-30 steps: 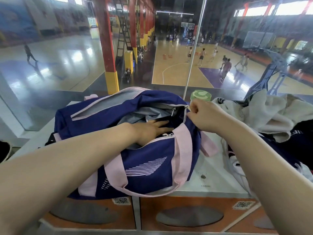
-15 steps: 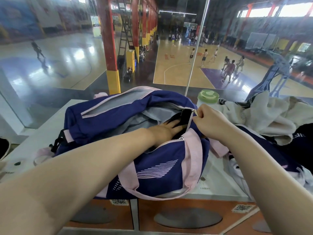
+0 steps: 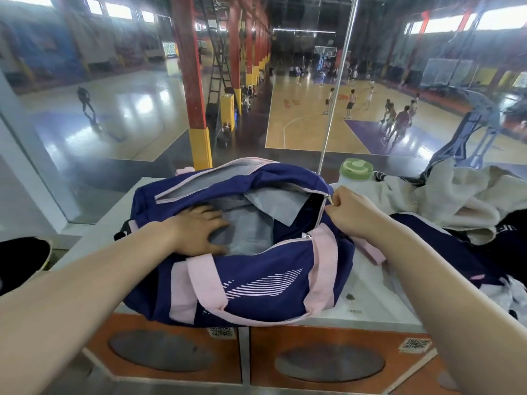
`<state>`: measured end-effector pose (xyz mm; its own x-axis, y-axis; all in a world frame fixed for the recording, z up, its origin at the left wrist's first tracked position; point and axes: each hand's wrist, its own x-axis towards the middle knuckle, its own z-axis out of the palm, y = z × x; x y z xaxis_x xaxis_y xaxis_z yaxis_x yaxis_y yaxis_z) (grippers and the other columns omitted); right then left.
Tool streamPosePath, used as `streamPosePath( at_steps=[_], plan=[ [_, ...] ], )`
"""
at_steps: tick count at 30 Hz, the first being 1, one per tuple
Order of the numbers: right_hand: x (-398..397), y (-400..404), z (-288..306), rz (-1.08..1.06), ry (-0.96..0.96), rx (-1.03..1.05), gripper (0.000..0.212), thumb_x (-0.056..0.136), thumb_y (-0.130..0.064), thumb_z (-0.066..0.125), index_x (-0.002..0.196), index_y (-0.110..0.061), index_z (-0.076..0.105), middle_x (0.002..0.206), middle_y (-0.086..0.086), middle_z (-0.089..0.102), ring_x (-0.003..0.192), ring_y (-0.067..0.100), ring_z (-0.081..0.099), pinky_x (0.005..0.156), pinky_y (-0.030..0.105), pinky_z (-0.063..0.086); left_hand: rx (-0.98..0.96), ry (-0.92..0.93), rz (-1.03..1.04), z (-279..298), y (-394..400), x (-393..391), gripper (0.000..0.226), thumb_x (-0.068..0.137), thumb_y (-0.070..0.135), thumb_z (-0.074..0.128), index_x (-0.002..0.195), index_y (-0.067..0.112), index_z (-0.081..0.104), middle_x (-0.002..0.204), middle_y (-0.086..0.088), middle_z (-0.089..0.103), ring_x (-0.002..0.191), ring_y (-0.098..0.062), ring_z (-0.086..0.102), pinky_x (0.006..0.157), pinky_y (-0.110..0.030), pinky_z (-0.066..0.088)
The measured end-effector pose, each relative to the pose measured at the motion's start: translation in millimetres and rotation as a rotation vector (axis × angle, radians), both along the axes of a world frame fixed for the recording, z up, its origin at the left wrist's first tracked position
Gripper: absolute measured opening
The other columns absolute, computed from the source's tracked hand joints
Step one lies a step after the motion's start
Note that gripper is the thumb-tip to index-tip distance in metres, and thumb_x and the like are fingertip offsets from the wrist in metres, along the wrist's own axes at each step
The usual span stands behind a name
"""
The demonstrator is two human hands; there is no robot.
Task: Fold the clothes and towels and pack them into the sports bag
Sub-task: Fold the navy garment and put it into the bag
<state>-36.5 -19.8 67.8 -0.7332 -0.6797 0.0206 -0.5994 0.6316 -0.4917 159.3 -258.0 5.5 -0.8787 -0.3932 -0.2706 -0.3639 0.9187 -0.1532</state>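
A navy sports bag (image 3: pixel 256 283) with pink straps lies on the white counter, its top zip wide open and grey lining showing. My left hand (image 3: pixel 199 232) rests flat, fingers spread, on the lining inside the bag's left half. At the bag's right end my right hand (image 3: pixel 346 210) pinches the zip pull. A heap of clothes and towels lies to the right: a cream towel (image 3: pixel 445 201) on top, a navy garment (image 3: pixel 445 252) under my right forearm.
A green-lidded bottle (image 3: pixel 356 170) stands behind the bag's right end. The white counter (image 3: pixel 368 297) ends at a glass pane overlooking a sports hall. Orange locker fronts (image 3: pixel 328 363) sit below the counter's near edge. A dark object (image 3: pixel 20 260) lies at far left.
My left hand has slid from the bag's right end to its left half, now lying flat on the lining. The bag's opening gapes wider. My right hand stays at the zip pull.
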Motion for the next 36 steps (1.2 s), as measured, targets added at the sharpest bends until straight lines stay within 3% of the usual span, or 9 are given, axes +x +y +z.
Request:
streamPosePath(
  at_steps=[4, 8, 13, 18, 21, 23, 26, 31, 36],
  plan=[
    [26, -7, 2, 0.113, 0.032, 0.024, 0.035, 0.097, -0.01, 0.043, 0.066, -0.018, 0.029, 0.068, -0.003, 0.037, 0.058, 0.009, 0.033, 0.046, 0.017, 0.031, -0.085, -0.049, 0.067, 5, -20, 12, 0.094, 0.082, 0.077, 0.046, 0.156, 0.031, 0.011, 0.164, 0.002, 0.003, 0.151, -0.022, -0.001, 0.122, -0.041, 0.001],
    [30, -13, -7, 0.128, 0.006, -0.008, 0.032, 0.096, -0.009, 0.044, 0.067, -0.015, 0.033, 0.07, -0.002, 0.042, 0.059, 0.009, 0.038, 0.044, 0.017, 0.03, -0.014, -0.014, 0.107, 5, -17, 10, 0.085, 0.088, 0.06, 0.054, 0.156, 0.03, 0.012, 0.164, 0.001, 0.006, 0.151, -0.022, 0.003, 0.122, -0.04, 0.005],
    [29, -3, -13, 0.083, -0.007, -0.069, 0.019, 0.098, -0.012, 0.045, 0.08, -0.011, 0.038, 0.082, 0.005, 0.049, 0.065, 0.017, 0.043, 0.049, 0.022, 0.029, 0.25, 0.264, 0.118, 16, 13, -6, 0.055, 0.096, 0.026, 0.048, 0.149, 0.034, 0.034, 0.156, 0.002, 0.035, 0.14, -0.022, 0.036, 0.116, -0.037, 0.029],
    [37, 7, -7, 0.135, 0.069, -0.04, 0.021, 0.101, -0.009, 0.04, 0.08, -0.013, 0.036, 0.097, 0.009, 0.047, 0.086, 0.028, 0.051, 0.06, 0.03, 0.033, 0.215, 0.56, -0.076, 18, 43, -37, 0.039, 0.096, 0.013, 0.044, 0.133, 0.021, 0.054, 0.134, -0.001, 0.056, 0.123, -0.02, 0.053, 0.105, -0.032, 0.04],
    [36, 4, -7, 0.149, 0.065, -0.089, 0.006, 0.101, -0.009, 0.04, 0.104, -0.006, 0.044, 0.1, 0.01, 0.05, 0.085, 0.028, 0.053, 0.06, 0.03, 0.035, 0.214, 0.418, -0.207, 4, 44, -64, 0.048, 0.097, 0.015, 0.044, 0.145, 0.021, 0.044, 0.151, -0.003, 0.042, 0.14, -0.021, 0.038, 0.117, -0.035, 0.026],
    [32, 1, -10, 0.099, 0.061, -0.1, 0.025, 0.101, -0.013, 0.04, 0.122, -0.001, 0.044, 0.092, 0.005, 0.05, 0.077, 0.023, 0.05, 0.063, 0.031, 0.037, 0.167, 0.285, -0.179, -2, 41, -81, 0.052, 0.1, 0.024, 0.039, 0.152, 0.025, 0.03, 0.16, -0.001, 0.026, 0.147, -0.022, 0.023, 0.121, -0.038, 0.016],
    [28, 1, -14, 0.066, 0.117, -0.052, 0.017, 0.1, -0.02, 0.038, 0.111, -0.009, 0.043, 0.094, 0.007, 0.05, 0.081, 0.024, 0.047, 0.072, 0.035, 0.041, 0.03, 0.202, -0.017, -5, 33, -101, 0.056, 0.101, 0.036, 0.03, 0.155, 0.03, 0.017, 0.164, 0.0, 0.013, 0.149, -0.027, 0.014, 0.12, -0.046, 0.013],
    [24, 3, -16, 0.128, 0.12, -0.095, 0.01, 0.1, -0.018, 0.039, 0.091, -0.015, 0.037, 0.094, 0.007, 0.048, 0.082, 0.025, 0.048, 0.07, 0.033, 0.039, -0.041, 0.2, 0.19, -6, 33, -121, 0.063, 0.097, 0.028, 0.039, 0.155, 0.024, 0.015, 0.162, -0.005, 0.014, 0.147, -0.033, 0.016, 0.119, -0.048, 0.015],
    [14, -4, -33, 0.136, 0.032, -0.184, 0.013, 0.098, -0.015, 0.043, 0.092, -0.012, 0.031, 0.101, 0.014, 0.053, 0.085, 0.03, 0.053, 0.076, 0.042, 0.046, 0.125, 0.135, 0.258, -16, 32, -121, 0.055, 0.099, 0.019, 0.038, 0.152, 0.014, 0.024, 0.156, -0.014, 0.03, 0.142, -0.033, 0.032, 0.116, -0.047, 0.025]
  ],
)
